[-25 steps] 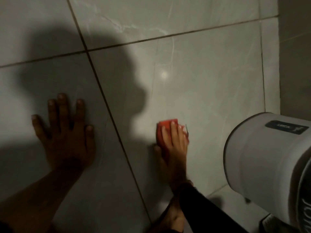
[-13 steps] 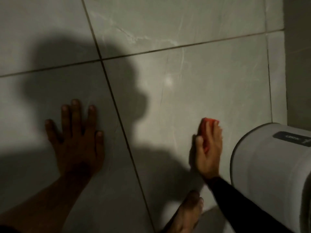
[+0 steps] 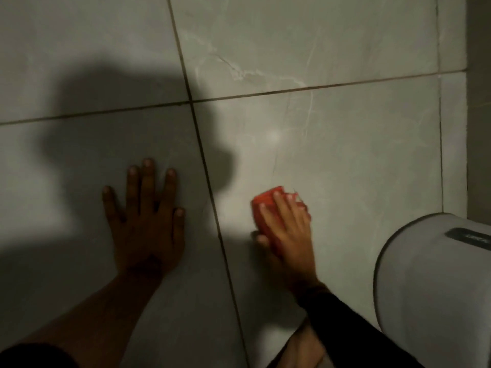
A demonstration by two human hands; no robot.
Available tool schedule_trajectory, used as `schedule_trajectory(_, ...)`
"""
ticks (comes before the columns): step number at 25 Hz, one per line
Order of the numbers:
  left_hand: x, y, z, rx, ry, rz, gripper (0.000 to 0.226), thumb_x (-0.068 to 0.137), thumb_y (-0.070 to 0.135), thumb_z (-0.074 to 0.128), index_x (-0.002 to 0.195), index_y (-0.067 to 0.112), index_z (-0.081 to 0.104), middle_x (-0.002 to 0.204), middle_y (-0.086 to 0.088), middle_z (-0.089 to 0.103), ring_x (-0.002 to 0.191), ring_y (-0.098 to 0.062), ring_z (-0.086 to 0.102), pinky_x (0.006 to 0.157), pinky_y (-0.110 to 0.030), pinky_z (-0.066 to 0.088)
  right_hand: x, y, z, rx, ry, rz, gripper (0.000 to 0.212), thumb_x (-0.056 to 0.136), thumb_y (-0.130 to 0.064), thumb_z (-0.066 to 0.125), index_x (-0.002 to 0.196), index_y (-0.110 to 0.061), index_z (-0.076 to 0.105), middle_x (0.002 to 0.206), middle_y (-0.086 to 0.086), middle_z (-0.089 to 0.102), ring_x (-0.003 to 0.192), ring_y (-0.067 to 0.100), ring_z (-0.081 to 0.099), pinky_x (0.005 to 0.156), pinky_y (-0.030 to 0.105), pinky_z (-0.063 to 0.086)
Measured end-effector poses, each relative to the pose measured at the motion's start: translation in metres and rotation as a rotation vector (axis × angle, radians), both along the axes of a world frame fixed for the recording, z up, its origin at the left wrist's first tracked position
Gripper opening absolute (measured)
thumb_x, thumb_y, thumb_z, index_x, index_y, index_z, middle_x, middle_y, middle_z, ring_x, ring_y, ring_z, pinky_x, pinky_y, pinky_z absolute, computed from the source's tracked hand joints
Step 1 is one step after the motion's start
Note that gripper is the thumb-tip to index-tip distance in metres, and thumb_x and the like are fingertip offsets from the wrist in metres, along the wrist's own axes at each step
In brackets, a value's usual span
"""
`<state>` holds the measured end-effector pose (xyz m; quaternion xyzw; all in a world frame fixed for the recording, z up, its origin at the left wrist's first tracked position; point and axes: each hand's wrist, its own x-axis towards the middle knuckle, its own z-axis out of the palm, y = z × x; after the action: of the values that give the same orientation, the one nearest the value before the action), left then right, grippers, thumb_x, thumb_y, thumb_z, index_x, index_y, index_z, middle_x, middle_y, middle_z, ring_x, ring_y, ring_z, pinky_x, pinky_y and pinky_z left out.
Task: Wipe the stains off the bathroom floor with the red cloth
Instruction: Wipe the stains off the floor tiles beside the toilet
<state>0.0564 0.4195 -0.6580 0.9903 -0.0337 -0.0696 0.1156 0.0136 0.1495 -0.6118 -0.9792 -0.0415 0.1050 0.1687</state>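
Note:
The red cloth (image 3: 263,205) lies bunched on the grey tiled floor (image 3: 358,160), pressed down under my right hand (image 3: 288,229). Its fingers spread over the cloth and the thumb hooks round its left side. My left hand (image 3: 144,224) rests flat on the neighbouring tile to the left, fingers apart, holding nothing. No distinct stain shows on the tiles in this dim light; only pale marble veins and a small glare spot above the cloth.
A white cylindrical bin (image 3: 435,288) lies on its side at the lower right, close to my right forearm. A wall (image 3: 479,102) runs along the right edge. A bare foot (image 3: 303,349) shows at the bottom. My shadow darkens the left tiles.
My right hand has slid the cloth back to the left, away from the bin, after sweeping right half a second ago. The left hand stays planted; the camera has shifted.

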Motion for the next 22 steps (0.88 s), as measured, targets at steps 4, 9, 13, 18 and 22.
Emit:
schedule_trajectory(4,0.001,0.000,0.001,0.013,0.011,-0.013,0.074,0.103,0.042,0.035,0.174,0.026,0.017,0.183,-0.015,0.012,0.168,-0.040,0.014,0.129,-0.071,0.004,0.125,-0.019,-0.008,-0.001,-0.170,-0.393,0.057,0.106,-0.041,0.054,0.159,-0.020,0.051,0.174,0.017,0.036,0.162,0.040,0.030,0.130,0.061,0.026)
schedule_trajectory(9,0.002,-0.002,0.001,-0.011,0.010,0.007,0.073,0.103,0.040,0.038,0.173,0.025,0.023,0.182,-0.016,0.014,0.168,-0.039,0.013,0.129,-0.072,0.005,0.115,0.086,-0.031,0.082,-0.212,0.101,0.054,0.105,-0.040,0.056,0.155,-0.022,0.057,0.170,0.014,0.044,0.161,0.038,0.034,0.135,0.048,0.015)
schedule_trajectory(13,0.000,0.001,-0.001,0.007,0.020,-0.009,0.074,0.104,0.042,0.035,0.175,0.027,0.017,0.184,-0.012,0.007,0.170,-0.036,0.006,0.130,-0.070,0.002,-0.080,0.036,-0.007,0.025,0.033,0.145,0.062,0.106,-0.048,0.047,0.165,-0.035,0.036,0.182,-0.003,0.008,0.161,0.040,0.027,0.127,0.065,0.031)
schedule_trajectory(18,-0.001,0.002,-0.004,0.027,0.032,-0.020,0.075,0.105,0.044,0.031,0.175,0.029,0.009,0.184,-0.011,0.001,0.170,-0.036,0.002,0.131,-0.068,-0.003,-0.003,-0.062,-0.002,-0.019,-0.052,-0.440,0.062,0.105,-0.034,0.053,0.162,-0.013,0.044,0.175,0.022,0.027,0.162,0.048,0.027,0.125,0.072,0.029)
schedule_trajectory(22,0.001,0.001,-0.006,0.038,0.026,-0.018,0.076,0.104,0.043,0.032,0.175,0.029,0.010,0.184,-0.012,0.003,0.170,-0.036,0.003,0.130,-0.067,-0.003,0.170,-0.011,-0.023,-0.018,-0.288,-0.408,0.055,0.106,-0.043,0.055,0.157,-0.023,0.055,0.172,0.017,0.040,0.160,0.038,0.036,0.133,0.054,0.025)
